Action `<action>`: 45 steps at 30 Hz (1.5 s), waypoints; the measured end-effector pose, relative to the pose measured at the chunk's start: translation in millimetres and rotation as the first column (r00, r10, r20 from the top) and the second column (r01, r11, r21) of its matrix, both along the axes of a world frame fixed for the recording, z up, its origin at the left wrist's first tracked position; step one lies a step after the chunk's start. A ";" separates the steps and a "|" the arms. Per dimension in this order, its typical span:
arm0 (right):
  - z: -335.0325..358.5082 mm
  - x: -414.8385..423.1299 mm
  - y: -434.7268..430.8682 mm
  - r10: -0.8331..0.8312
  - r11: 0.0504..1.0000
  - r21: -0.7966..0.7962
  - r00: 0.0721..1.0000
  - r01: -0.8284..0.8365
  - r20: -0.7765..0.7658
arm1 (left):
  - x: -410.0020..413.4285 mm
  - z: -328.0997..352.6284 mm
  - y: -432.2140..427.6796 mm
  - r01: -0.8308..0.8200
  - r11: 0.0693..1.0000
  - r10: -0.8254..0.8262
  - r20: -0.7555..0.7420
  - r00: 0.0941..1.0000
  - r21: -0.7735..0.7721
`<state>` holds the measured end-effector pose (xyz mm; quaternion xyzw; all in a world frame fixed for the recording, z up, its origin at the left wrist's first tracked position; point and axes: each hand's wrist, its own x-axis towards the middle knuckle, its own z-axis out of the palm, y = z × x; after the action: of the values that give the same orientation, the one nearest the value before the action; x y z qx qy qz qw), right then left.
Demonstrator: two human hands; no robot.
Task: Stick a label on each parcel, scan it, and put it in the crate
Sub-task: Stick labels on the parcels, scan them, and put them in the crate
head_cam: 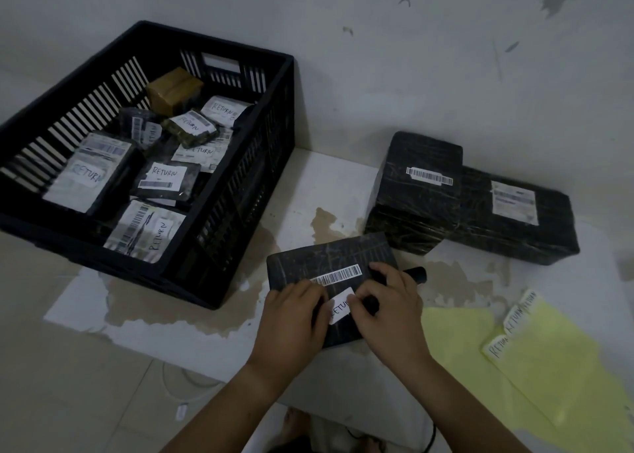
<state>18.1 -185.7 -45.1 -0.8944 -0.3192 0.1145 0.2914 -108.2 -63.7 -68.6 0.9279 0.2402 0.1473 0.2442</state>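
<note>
— Your right hand (387, 306) pinches the label (341, 305) at its edge.
— And your left hand (291, 315) grips the parcel (329, 255) under it; the parcel lies on the table (326, 178), near the crate (240, 219).

Black slatted crate (240, 192), black parcel (326, 257), yellow sheet (555, 367)
</note>
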 end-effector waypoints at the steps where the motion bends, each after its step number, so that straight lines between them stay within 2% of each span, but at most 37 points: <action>1: 0.7 0.0 0.0 -0.003 1.000 -0.003 1.000 0.003 -0.007 | -0.5 0.4 0.4 0.007 1.000 -0.007 -0.001 1.000 -0.009; 11: 16.6 -2.3 3.6 0.037 0.997 0.078 0.986 -0.024 -0.163 | -3.9 -0.7 2.3 0.020 0.999 -0.020 0.018 1.000 -0.030; 16: 24.0 2.1 1.7 0.101 0.981 0.190 0.946 -0.043 -0.307 | -2.0 3.5 5.8 0.016 0.970 -0.001 0.063 0.998 -0.241; 18: 22.7 4.4 1.1 0.088 0.982 0.187 0.942 -0.027 -0.325 | -1.2 3.6 10.9 0.029 0.948 -0.001 0.088 0.996 -0.316; 23: 5.2 -5.7 -7.5 0.023 0.993 0.117 0.981 0.000 -0.192 | -4.5 0.5 14.8 0.047 0.958 -0.028 0.069 0.997 -0.285; 33: -12.2 -7.1 -12.6 0.042 0.996 0.070 0.992 -0.051 0.117 | -4.1 -8.1 5.6 0.023 0.999 -0.024 -0.034 0.999 -0.035; 38: -14.5 -7.7 -13.5 0.059 0.996 0.052 0.989 -0.066 0.133 | -1.7 -9.7 4.0 0.016 1.000 -0.015 -0.028 0.999 0.016; 45: -16.3 -5.7 -14.8 0.073 0.996 0.045 0.985 -0.081 0.156 | -0.5 -7.1 5.6 0.024 1.000 -0.024 -0.011 1.000 0.009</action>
<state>12.4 -200.4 -61.4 -0.8799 -0.3779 0.0482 0.2840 -108.7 -58.1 -75.7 0.9326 0.2296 0.1405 0.2402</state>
